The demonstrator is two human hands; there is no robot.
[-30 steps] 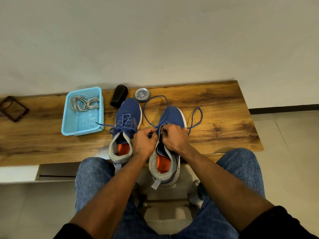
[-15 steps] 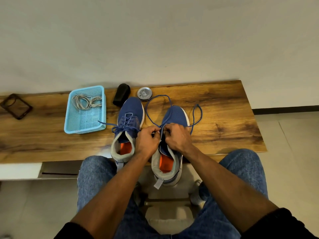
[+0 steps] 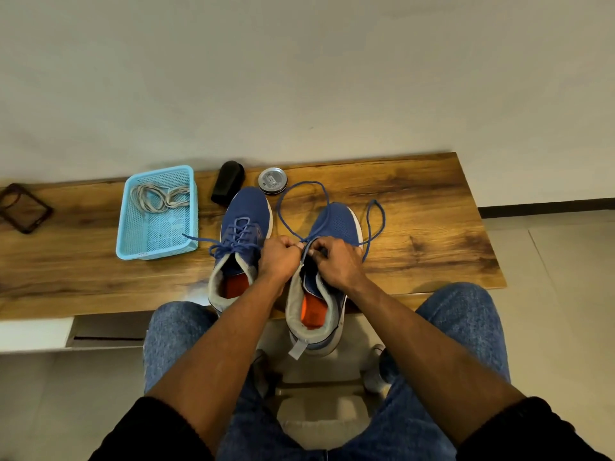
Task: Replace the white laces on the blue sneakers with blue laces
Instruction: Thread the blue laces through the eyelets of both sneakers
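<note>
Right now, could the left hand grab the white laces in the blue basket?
Probably yes, but not yet. The left hand is busy pinching the blue lace. The white laces lie uncovered in the open basket, with nothing blocking the way.

Two sneakers (image 3: 244, 224) are sitting side by side on the bench (image 3: 416, 194), heels overhanging its near edge. A basket (image 3: 156, 241) holding laces (image 3: 156, 196) is lying to their left; a tin (image 3: 273, 180) is standing behind them.

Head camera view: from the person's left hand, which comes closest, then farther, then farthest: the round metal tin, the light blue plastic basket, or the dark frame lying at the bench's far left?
From the left hand:
1. Round metal tin, just beyond the sneakers.
2. Light blue plastic basket, to the left.
3. Dark frame, at the bench's left end.
</note>
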